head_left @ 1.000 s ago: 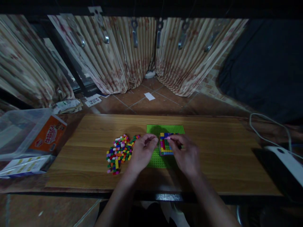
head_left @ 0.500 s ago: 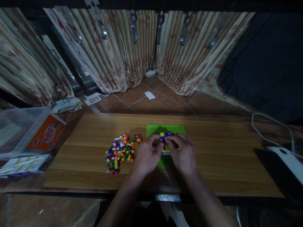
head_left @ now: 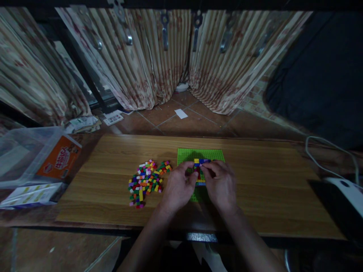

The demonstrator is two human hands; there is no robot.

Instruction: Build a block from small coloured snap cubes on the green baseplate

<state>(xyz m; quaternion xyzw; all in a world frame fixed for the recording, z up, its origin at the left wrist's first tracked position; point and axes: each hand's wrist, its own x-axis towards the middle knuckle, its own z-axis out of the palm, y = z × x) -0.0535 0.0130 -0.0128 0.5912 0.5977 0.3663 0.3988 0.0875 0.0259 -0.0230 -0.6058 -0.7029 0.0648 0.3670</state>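
**Left hand has come to the build**

Its fingers curl at the left side, perhaps for steadying; whether they grip, I cannot tell. The right hand pinches a pinkish brick on the build, above the green plate.

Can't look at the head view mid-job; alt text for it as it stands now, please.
A right hand pinches a small pinkish brick at a multicolored build on a green baseplate, with the left hand close at the build's left side. Loose bricks lie left of the hands on a wooden table.
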